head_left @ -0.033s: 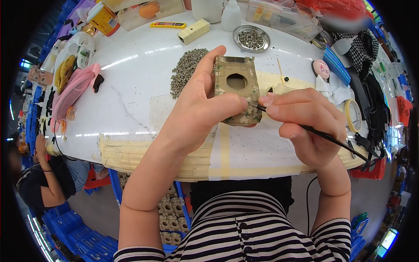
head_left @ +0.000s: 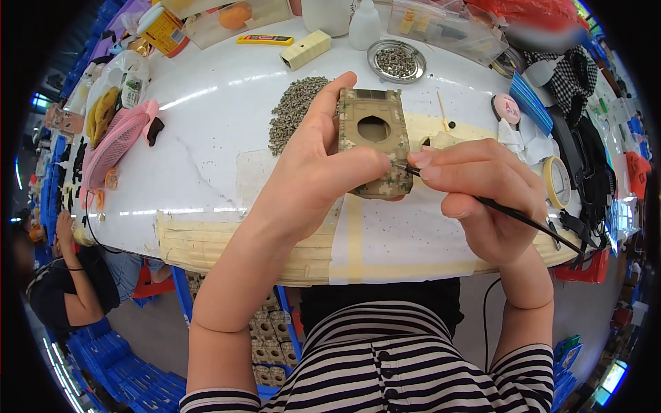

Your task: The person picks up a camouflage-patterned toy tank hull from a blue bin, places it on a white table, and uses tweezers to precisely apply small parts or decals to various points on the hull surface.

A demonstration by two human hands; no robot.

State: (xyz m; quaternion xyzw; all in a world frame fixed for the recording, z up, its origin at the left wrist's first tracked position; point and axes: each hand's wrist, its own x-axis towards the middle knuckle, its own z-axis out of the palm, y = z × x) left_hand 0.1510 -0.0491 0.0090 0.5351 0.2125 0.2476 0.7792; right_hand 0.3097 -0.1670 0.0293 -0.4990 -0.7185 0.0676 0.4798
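Observation:
My left hand [head_left: 303, 172] is closed round a camouflage-painted model tank hull [head_left: 374, 148] in tan, brown and green. The hull is held above the table and has a round hole in its top. My left thumb presses on its surface near the lower end. In my right hand [head_left: 492, 196] is a slim black pointed tool [head_left: 523, 219], gripped between thumb and fingers. Its fine metal tip meets the hull just beside my left thumb. Whether the tip holds a small part is too small to tell.
Behind my left hand lies a pile of small grey-brown parts [head_left: 292, 113]. A round metal dish [head_left: 397, 60] holds more. Beyond are a cream block [head_left: 306, 50] and white bottle [head_left: 365, 25]. A tape roll [head_left: 556, 182] stands right. Another person [head_left: 79, 282] sits at left.

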